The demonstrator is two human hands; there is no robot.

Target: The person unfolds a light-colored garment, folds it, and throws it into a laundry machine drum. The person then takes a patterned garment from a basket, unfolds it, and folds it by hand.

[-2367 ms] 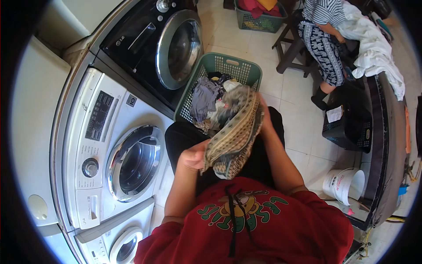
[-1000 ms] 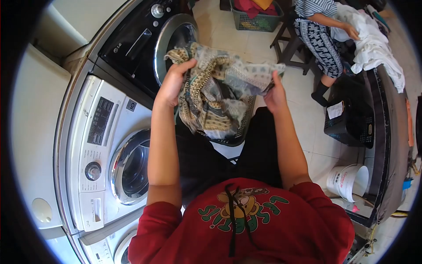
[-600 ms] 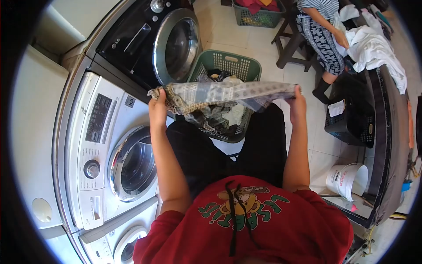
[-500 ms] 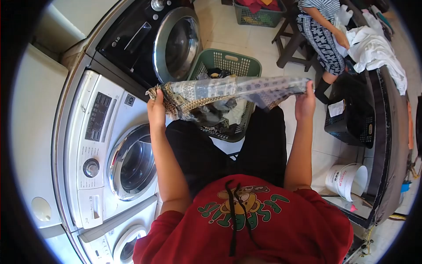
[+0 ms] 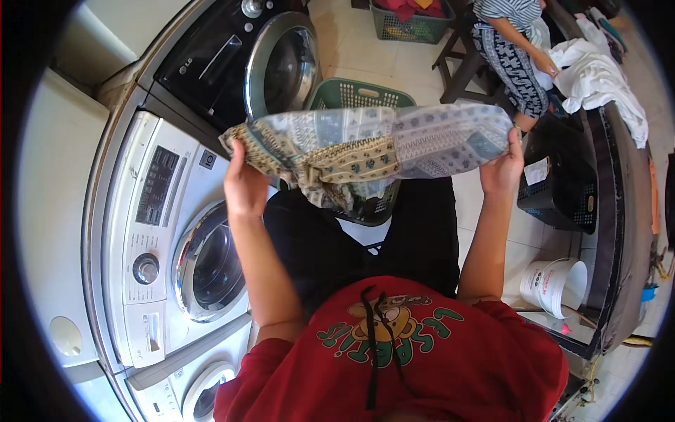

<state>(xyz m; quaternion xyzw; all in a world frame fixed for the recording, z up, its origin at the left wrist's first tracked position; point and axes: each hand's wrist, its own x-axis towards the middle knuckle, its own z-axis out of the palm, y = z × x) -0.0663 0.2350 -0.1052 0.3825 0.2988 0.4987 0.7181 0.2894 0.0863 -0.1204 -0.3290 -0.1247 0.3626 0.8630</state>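
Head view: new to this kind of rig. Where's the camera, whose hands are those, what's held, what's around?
There is no robot here. The camera sits on a person's head, looking forward and down, so the red shirt at the bottom is the wearer's own. Their bare left hand and right hand hold a patterned cloth stretched between them, bunched nearer the left. Below it is a green basket, its contents mostly hidden. On the left of the picture are a black front-loading machine and a white one. At upper right, another person sits by a white cloth.
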